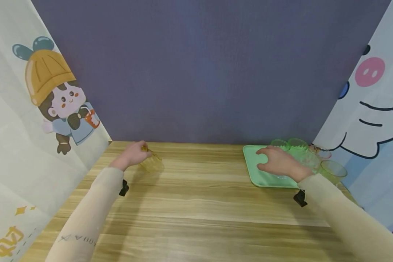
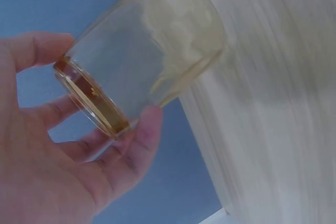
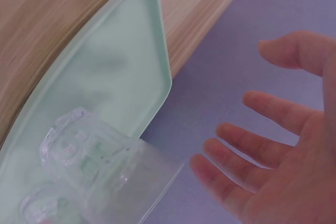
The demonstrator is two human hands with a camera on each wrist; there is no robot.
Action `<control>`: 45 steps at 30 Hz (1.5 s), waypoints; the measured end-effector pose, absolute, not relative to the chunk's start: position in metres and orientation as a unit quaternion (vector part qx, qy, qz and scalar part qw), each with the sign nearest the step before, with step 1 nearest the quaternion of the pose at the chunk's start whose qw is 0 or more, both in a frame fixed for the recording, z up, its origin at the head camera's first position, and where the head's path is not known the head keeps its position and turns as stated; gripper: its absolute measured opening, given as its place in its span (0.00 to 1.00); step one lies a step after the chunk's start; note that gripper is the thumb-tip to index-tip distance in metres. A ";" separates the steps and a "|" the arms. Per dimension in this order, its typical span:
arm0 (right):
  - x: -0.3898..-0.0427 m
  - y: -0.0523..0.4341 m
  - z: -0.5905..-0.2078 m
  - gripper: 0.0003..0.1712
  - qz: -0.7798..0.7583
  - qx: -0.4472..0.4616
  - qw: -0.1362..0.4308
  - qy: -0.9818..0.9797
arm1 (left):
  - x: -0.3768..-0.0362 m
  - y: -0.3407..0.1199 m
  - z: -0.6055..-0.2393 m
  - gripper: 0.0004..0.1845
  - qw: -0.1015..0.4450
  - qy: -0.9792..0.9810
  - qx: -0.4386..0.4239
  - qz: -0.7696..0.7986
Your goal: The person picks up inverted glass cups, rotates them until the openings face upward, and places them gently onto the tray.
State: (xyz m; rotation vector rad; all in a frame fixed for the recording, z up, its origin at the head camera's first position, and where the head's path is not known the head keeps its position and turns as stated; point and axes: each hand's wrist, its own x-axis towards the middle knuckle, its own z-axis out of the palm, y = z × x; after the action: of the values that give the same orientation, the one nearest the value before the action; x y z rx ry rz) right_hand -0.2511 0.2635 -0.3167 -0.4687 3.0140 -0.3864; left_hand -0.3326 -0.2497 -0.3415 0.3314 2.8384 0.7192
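Note:
My left hand (image 1: pixel 133 154) grips an amber drinking glass (image 2: pixel 142 51) by its thick base, thumb on one side and fingers on the other. The glass is tilted, with its base in my hand and its mouth toward the table; whether the rim touches the wood cannot be told. Above the light green tray (image 1: pixel 253 171), my right hand (image 1: pixel 280 163) is spread, with thumb and fingers apart and nothing held. Closest to its fingertips in the right wrist view is a clear glass (image 3: pixel 118 166) on the tray.
Green glasses (image 1: pixel 298 144) stand at the tray's back right. A yellowish-green glass (image 1: pixel 333 171) is at the table's right side, near a pink-rimmed one (image 1: pixel 325 154). A dark blue-grey panel (image 1: pixel 196 72) rises behind the wooden table (image 1: pixel 199 203), with printed curtains on both sides.

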 end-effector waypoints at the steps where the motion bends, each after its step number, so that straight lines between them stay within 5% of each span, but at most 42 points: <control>1: -0.253 0.264 -0.317 0.30 -0.127 -0.154 0.032 0.979 | -0.333 -0.249 -0.342 0.28 0.096 0.957 0.110 0.252; 15: -0.279 0.260 -0.315 0.31 -0.210 -0.191 0.023 0.959 | -0.332 -0.237 -0.342 0.31 0.099 0.913 0.075 0.390; 45: -0.275 0.246 -0.351 0.34 -0.457 -0.153 0.010 0.876 | -0.310 -0.199 -0.349 0.26 0.056 0.826 0.081 0.555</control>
State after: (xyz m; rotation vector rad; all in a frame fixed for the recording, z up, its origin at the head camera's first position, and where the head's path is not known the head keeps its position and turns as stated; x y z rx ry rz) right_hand -0.2749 0.2459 -0.3510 -0.4789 2.7335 -1.4273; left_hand -0.3102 -0.1994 -0.3493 0.2466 2.5069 1.6843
